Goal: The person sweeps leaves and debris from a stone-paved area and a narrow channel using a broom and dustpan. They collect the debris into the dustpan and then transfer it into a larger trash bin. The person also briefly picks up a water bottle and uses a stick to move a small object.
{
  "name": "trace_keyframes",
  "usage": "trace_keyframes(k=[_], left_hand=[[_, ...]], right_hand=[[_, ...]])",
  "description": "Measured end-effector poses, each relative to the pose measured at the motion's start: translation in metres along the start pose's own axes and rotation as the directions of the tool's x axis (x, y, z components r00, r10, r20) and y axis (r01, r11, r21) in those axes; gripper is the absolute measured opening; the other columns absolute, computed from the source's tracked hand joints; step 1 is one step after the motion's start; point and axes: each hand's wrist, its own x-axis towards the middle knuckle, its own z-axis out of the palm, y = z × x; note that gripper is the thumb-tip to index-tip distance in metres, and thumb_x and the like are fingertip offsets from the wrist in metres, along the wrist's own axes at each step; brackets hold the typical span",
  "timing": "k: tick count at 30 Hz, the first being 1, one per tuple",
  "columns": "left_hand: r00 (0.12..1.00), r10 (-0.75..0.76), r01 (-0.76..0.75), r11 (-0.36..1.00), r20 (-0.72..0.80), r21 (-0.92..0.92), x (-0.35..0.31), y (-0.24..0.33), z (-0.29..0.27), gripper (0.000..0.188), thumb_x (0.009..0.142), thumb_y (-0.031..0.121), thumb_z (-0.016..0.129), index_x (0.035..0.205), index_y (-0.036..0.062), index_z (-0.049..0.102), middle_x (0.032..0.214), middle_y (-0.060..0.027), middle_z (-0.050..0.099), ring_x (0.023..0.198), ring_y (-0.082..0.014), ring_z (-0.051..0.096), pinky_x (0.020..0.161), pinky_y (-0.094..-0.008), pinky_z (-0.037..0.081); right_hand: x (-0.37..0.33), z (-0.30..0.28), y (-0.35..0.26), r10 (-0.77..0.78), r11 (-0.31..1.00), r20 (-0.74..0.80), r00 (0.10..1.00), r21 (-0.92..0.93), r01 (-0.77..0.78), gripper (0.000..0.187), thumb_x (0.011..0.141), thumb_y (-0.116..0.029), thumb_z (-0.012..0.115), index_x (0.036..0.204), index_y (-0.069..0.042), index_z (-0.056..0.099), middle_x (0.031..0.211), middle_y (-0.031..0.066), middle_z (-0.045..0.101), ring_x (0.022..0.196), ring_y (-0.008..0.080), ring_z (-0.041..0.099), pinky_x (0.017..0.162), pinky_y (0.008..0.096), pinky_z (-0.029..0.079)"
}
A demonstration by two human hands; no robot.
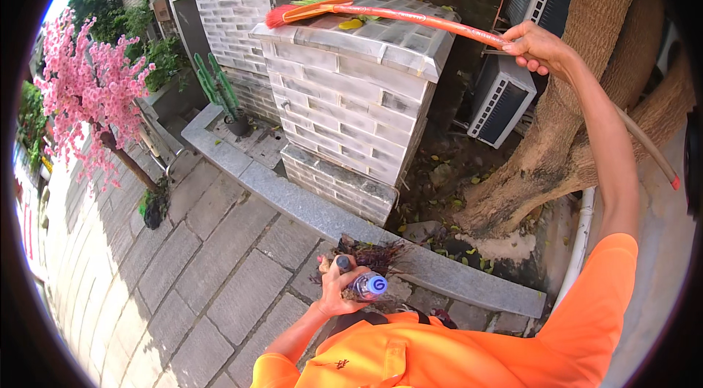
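many grey paving slabs [245, 307] cover the ground at lower left. beyond them stand a thick tree trunk [564, 117] and a brick block [340, 95]. a long broom [421, 19] reaches over the block, its red bristles [276, 17] at the top's left end; the right hand [533, 47] is closed around the orange handle [469, 32]. lower down, the left hand [338, 294] is curled around a clear, blue-capped bottle [363, 286] and a dark rod [343, 263]; how tightly cannot be told. a small yellow thing [351, 24] lies on the block under the broom.
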Motion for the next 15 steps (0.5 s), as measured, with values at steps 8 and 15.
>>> trace_keyframes(k=[8, 15], left_hand=[[0.998, 0.068, -0.067, 0.996, -0.009, 0.051, 0.017, -0.009, -0.024, 0.047, 0.046, 0.021, 0.083, 0.088, 0.0077, 0.067, 0.086, -0.0101, 0.051, 0.078, -0.0275, 0.054, 0.067, -0.036, 0.046], [0.996, 0.042, -0.047, 0.997, 0.075, 0.067, 0.016, -0.014, -0.01, 0.052, 0.045, 0.022, 0.084, 0.091, 0.0045, 0.066, 0.093, -0.0145, 0.053, 0.085, -0.0308, 0.053, 0.077, -0.0394, 0.045]], right_hand=[[-0.053, -0.084, 0.023, 0.213, 0.976, -0.021, 0.977, -0.047, -0.214, 0.019, 0.083, -0.014, 0.058, 0.095, 0.0, 0.06, 0.047, 0.001, 0.048, 0.03, 0.0034, 0.038, 0.025, 0.0197, 0.028], [-0.204, -0.167, 0.142, 0.473, 0.876, -0.3, 0.829, 0.053, -0.48, 0.022, 0.08, -0.017, 0.059, 0.097, -0.004, 0.059, 0.048, 0.0007, 0.046, 0.029, 0.0053, 0.035, 0.024, 0.021, 0.026]])
